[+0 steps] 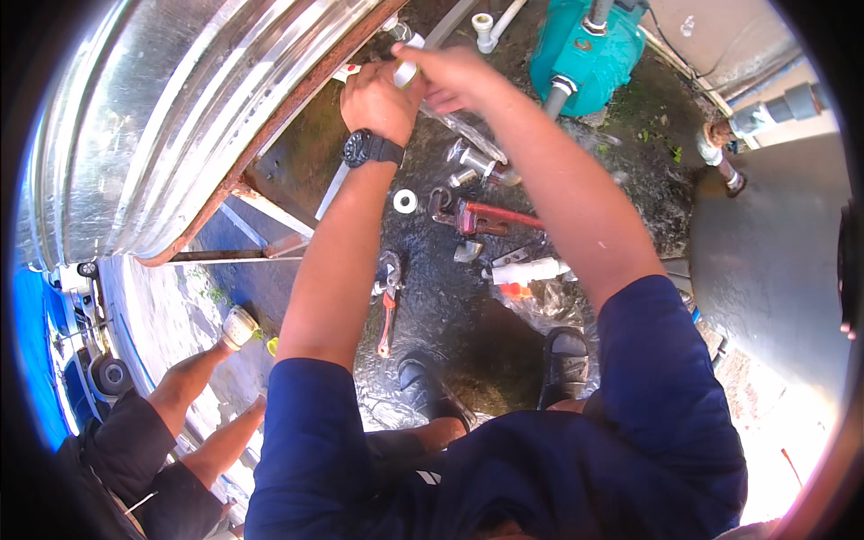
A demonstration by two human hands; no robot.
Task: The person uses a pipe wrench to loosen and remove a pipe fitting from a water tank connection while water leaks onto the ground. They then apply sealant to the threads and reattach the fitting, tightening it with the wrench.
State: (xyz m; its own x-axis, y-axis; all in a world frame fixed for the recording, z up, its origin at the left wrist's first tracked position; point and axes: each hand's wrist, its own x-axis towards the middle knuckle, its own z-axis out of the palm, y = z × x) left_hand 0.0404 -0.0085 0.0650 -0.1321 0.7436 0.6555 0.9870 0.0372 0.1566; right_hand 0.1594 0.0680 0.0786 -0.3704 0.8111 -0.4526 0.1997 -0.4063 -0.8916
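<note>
At the top centre my left hand (373, 101), with a black watch on its wrist, is curled closed; what lies inside its grip is hidden. My right hand (457, 79) meets it from the right, slightly blurred, its thumb and fingers closed about a small white round piece (406, 72) between the hands. Whether that piece is a tape roll or a fitting I cannot tell. Just beyond, a short white pipe end (415, 41) shows. On the wet ground below lie a white ring-shaped roll (405, 201), several metal pipe fittings (477, 163) and a red pipe wrench (490, 217).
An adjustable wrench (388, 306) with a red handle lies near my feet, beside a clear plastic bag (551, 304). A teal pump (585, 58) stands at the upper right, a grey tank (774, 234) far right. Rusty-edged corrugated metal (180, 117) overhangs the left. Another person's legs (193, 387) are lower left.
</note>
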